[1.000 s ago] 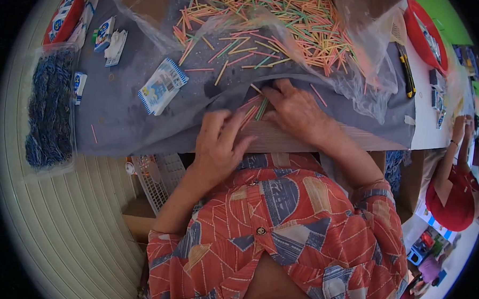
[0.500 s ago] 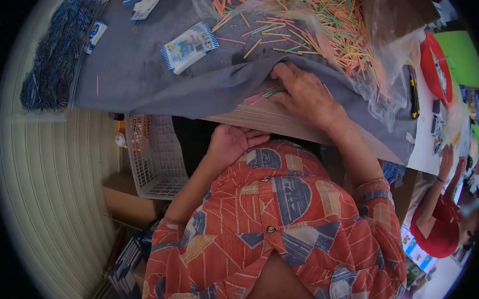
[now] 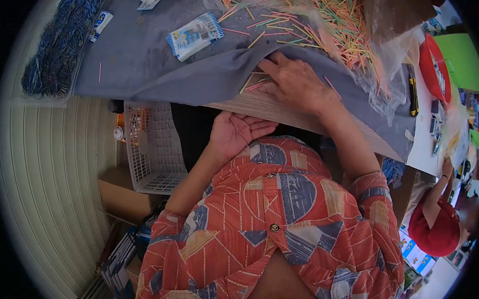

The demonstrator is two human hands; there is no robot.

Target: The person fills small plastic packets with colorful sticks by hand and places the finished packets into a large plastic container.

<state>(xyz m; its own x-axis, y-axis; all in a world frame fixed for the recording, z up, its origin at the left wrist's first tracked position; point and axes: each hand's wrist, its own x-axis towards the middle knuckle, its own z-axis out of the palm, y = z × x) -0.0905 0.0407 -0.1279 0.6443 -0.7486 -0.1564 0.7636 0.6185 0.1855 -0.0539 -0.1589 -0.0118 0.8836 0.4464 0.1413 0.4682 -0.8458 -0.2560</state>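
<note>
**Sticks pinned at the worktop edge**

My right hand (image 3: 295, 82) lies flat, grip released, pressing a small bunch of coloured sticks (image 3: 254, 84) onto the bare worktop (image 3: 283, 116) edge. At 6 o'clock from them my left hand (image 3: 235, 133) sits palm up, uncurled and empty, seemingly as a catch. The sticks' long axis runs 8 to 2 o'clock

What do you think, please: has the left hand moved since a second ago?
Yes. The left hand has come off the table edge toward the person's body, palm up below it.
</note>
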